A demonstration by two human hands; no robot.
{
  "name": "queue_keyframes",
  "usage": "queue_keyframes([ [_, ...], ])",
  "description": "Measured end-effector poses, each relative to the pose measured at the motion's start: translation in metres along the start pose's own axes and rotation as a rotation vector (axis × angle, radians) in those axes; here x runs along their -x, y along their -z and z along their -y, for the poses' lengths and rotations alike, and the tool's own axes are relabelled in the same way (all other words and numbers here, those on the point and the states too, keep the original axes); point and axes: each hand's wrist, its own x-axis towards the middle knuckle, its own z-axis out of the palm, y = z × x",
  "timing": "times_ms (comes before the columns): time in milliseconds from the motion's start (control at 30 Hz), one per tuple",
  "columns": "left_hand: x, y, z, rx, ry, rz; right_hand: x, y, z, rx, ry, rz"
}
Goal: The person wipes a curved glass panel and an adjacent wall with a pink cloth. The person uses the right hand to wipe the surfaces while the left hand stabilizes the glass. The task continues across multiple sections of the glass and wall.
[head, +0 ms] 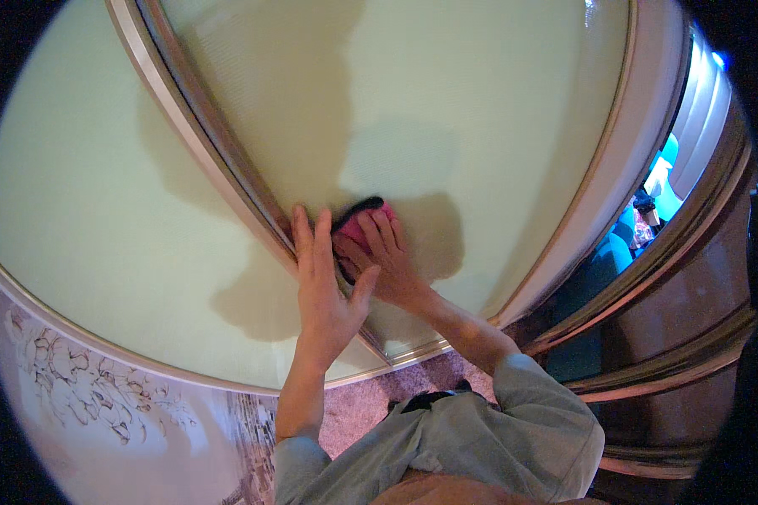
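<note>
A sliding-door panel (511,164) with a pale green, finely textured surface fills most of the view before me. My right hand (385,255) presses a pink pad with a black edge (359,222), perhaps a sponge or folded cloth, against this panel. Part of the pad is hidden under my fingers. Just beside it, my left hand (328,300) rests with fingers spread on the metal-look door frame (202,142), holding nothing. Its fingertips lie close to the pad's left side. Shadows of my head and arms fall across the panels.
Another pale green panel (88,189) lies left of the frame. A wall with a sketched floral pattern (95,379) is at lower left. Dark brown panelling (663,309) and an opening lit in blue (663,183) are at right. Carpet (360,410) shows below.
</note>
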Motion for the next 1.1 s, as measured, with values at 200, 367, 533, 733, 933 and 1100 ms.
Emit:
queue_keyframes([
  [200,0.002,0.001,0.002,-0.029,-0.043,-0.006,-0.009,0.035,-0.048,-0.063,-0.138,-0.064],
  [367,0.001,0.001,-0.001,-0.009,-0.045,-0.011,-0.09,0.068,-0.053,-0.054,-0.196,-0.176],
  [533,0.0,0.0,-0.003,0.004,-0.038,-0.017,-0.085,0.05,-0.05,-0.02,0.012,-0.105],
  [733,0.005,-0.001,-0.001,-0.023,-0.035,-0.007,-0.075,0.079,-0.09,-0.009,0.021,-0.054],
  [933,0.004,-0.005,-0.007,-0.033,-0.052,-0.028,-0.16,0.101,-0.075,-0.018,0.095,-0.158],
  [1100,0.006,-0.005,-0.012,-0.046,-0.03,-0.056,-0.207,0.109,-0.073,-0.088,0.254,-0.191],
])
